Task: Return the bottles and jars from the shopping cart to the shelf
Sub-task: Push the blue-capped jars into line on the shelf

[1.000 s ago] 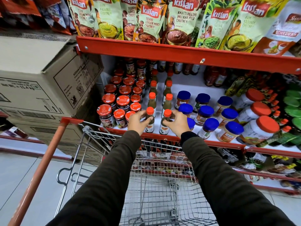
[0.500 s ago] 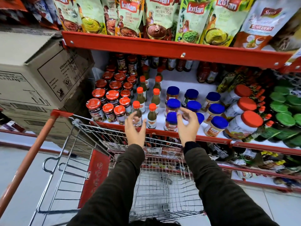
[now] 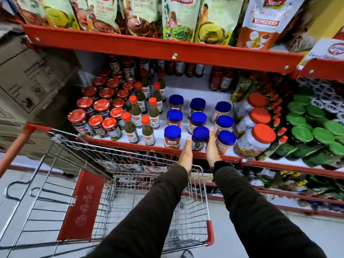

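Note:
A blue-lidded jar (image 3: 200, 137) stands in the front row of the red-edged shelf (image 3: 121, 142). My left hand (image 3: 186, 154) and my right hand (image 3: 212, 148) flank it, fingers straight, palms facing its sides; neither hand wraps around it. Other blue-lidded jars (image 3: 174, 118) stand in rows behind and beside it. To the left are green sauce bottles with orange caps (image 3: 148, 130) and red-lidded jars (image 3: 96, 123). The wire shopping cart (image 3: 78, 141) sits below my arms against the shelf; I see no bottle or jar in its basket.
Large white jars with red lids (image 3: 255, 140) lie tilted right of the blue jars, with green-lidded packs (image 3: 316, 127) beyond. Chutney pouches (image 3: 178, 19) fill the shelf above. Stacked cardboard boxes (image 3: 28, 81) stand at the left. The cart's red flap (image 3: 83, 205) hangs inside.
Both hands let go of the two orange-capped bottles, now standing on the shelf, and moved right to the front blue-lidded jar. The view shifted right and down.

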